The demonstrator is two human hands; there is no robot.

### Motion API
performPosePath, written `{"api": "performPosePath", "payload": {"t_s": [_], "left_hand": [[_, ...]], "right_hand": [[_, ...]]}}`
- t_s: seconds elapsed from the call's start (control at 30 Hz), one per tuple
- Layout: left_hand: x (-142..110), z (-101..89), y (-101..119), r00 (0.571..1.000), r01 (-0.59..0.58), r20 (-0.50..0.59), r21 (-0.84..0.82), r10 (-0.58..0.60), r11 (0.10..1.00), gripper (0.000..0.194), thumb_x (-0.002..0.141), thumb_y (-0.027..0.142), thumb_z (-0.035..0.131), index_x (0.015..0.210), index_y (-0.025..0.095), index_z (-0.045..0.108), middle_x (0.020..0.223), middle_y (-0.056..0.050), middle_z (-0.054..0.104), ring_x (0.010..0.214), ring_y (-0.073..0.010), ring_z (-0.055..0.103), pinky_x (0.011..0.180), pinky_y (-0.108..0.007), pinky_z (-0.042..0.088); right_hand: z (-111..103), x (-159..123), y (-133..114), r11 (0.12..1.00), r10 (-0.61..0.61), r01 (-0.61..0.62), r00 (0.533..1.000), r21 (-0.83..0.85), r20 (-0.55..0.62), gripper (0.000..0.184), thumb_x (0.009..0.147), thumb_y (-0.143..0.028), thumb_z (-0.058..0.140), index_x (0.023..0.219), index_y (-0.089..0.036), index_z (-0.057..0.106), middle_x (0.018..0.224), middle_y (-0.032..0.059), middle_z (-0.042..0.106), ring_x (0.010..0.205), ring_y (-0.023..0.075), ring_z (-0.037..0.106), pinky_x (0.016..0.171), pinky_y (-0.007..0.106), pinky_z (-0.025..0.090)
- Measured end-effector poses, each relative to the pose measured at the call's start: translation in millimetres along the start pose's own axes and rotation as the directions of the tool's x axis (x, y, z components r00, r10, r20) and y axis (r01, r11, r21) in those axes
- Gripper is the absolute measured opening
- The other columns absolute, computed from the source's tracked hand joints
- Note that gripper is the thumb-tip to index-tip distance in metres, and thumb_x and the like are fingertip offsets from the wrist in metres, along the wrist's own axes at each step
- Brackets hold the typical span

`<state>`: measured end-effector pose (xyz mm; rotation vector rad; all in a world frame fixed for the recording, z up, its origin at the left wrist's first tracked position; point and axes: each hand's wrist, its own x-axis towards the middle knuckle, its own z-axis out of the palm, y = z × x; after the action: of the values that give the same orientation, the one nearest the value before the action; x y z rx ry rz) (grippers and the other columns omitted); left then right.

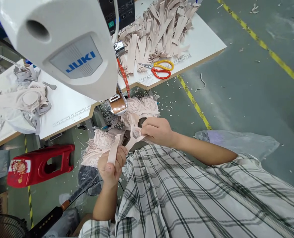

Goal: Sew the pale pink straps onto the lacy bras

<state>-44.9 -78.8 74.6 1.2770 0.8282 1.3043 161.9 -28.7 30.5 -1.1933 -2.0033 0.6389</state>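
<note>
From my end of the camera feed I can read JUKI in blue capitals on the grey badge (pixel 76 57) of the white sewing machine (pixel 62 34), while the key markings on the black control panel (pixel 122 14) and the figures on the tabletop (pixel 59 99) rulers (pixel 72 115) come through too small.

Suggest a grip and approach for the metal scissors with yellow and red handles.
Probably pinch the yellow and red handle loops, coming from the picture's right: they lie on that side, while the metal blades point left towards beige fabric strips.
</note>
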Motion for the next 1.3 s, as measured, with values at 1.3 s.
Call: {"api": "performPosePath", "payload": {"t_s": [1.3], "left_hand": [[54, -27.6, -19, 0.893, 0.447, -0.088, 0.291, -0.442, 0.846, 0.027, 0.088, 0.042, 0.064, 0.076, 0.018, 0.067, 0.056, 0.003, 0.050, 0.050, -0.0097, 0.039, 0.049, -0.024, 0.027]], "right_hand": [[-2, 47, -4, 0.814, 0.250, -0.419, 0.878, 0.403, 0.407, 0.038, 0.090, -0.054, 0.058, 0.104, -0.021, 0.070, 0.068, -0.0015, 0.060, 0.057, 0.0113, 0.048, 0.052, 0.024, 0.037]]}}
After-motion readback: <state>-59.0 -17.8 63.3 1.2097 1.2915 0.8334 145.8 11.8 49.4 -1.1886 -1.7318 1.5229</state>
